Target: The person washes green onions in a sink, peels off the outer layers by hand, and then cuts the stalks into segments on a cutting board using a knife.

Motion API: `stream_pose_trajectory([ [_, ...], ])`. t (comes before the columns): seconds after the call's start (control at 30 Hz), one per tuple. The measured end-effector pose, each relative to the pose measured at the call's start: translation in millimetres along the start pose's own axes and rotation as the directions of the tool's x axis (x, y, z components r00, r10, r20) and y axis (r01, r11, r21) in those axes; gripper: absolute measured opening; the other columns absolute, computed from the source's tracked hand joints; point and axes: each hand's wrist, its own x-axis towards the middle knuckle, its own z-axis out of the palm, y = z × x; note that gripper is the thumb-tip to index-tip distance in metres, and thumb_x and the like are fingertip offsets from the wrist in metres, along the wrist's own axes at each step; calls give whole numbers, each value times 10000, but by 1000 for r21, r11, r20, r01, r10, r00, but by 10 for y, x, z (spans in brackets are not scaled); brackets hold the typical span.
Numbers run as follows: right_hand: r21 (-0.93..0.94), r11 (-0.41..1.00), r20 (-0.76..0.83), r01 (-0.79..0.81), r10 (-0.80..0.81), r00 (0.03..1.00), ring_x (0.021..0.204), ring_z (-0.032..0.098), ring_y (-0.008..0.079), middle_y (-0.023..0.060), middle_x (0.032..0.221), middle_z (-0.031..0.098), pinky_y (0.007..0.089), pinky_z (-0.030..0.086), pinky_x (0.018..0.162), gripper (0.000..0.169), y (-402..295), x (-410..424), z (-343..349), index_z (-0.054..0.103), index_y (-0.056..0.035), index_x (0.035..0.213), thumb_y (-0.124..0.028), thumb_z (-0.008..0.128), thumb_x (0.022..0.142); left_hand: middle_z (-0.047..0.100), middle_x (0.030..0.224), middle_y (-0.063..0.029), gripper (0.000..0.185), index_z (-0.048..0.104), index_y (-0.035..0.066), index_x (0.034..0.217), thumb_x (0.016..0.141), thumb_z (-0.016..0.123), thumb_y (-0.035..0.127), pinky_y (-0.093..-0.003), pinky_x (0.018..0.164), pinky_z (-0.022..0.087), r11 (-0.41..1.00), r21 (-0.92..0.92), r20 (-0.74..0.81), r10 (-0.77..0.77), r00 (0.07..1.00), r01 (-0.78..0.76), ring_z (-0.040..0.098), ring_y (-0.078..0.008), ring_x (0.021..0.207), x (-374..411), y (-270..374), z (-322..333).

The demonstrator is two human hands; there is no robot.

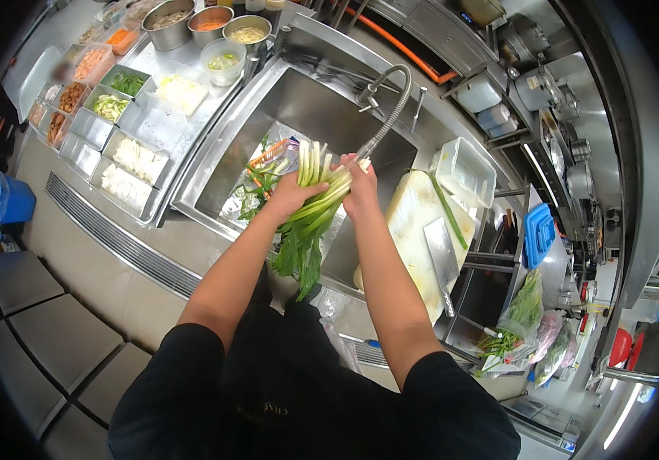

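Observation:
Over the steel sink, both hands grip a bunch of long leafy green stalks with pale cut ends. My left hand closes around the stalks, their pale ends standing up past the thumb. At the other side, my right hand clasps more pale ends just under the spring-hose faucet. Whether water is running I cannot tell. Dark green leaves hang down toward the sink's front edge. Below, in the basin, lie loose green trimmings and an orange plastic basket, partly hidden by the bunch.
Right of the basin, a white cutting board bears a cleaver and one long green leaf. A clear plastic tub stands behind it. Leftward, a steel counter holds several pans of cut food. Bagged greens lie far right.

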Motion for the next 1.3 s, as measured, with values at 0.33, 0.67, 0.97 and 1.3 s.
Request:
stream_pose_trajectory([
  [0.33, -315, 945, 62, 91, -75, 995, 930, 728, 190, 80, 1067, 726, 332, 600, 854, 326, 109, -211, 102, 634, -25, 1183, 75, 803, 922, 781, 1142, -63, 309, 750, 10, 1237, 974, 828, 153, -341, 917, 571, 991, 135, -10, 12, 1000, -10, 727, -155, 1032, -47, 55, -15],
  [0.67, -265, 963, 244, 50, 17, 970, 934, 757, 255, 135, 1065, 736, 414, 644, 868, 352, -142, -268, 1, 583, -7, 1225, 100, 720, 920, 716, 1150, -60, 412, 692, 15, 1354, 944, 667, 50, -345, 908, 566, 977, -215, 34, 14, 999, -6, 675, -175, 1012, -123, 144, -298],
  [0.97, -250, 965, 263, 83, -15, 965, 965, 745, 224, 106, 1104, 734, 379, 630, 865, 334, -161, -341, 159, 612, -8, 1234, 70, 744, 938, 701, 1261, -67, 482, 615, -4, 1422, 953, 683, 85, -357, 991, 537, 927, 376, 262, -103, 960, -3, 655, -169, 1135, -176, 352, -1],
  [1.3, -296, 928, 386, 225, -100, 917, 1084, 687, 170, 74, 1267, 664, 338, 597, 929, 496, -139, -340, -6, 622, -44, 1337, 11, 862, 907, 768, 1189, -176, 549, 686, -23, 1355, 954, 732, 349, -402, 910, 583, 673, 740, 163, -153, 975, -18, 725, -245, 1066, -167, 292, 255],
])
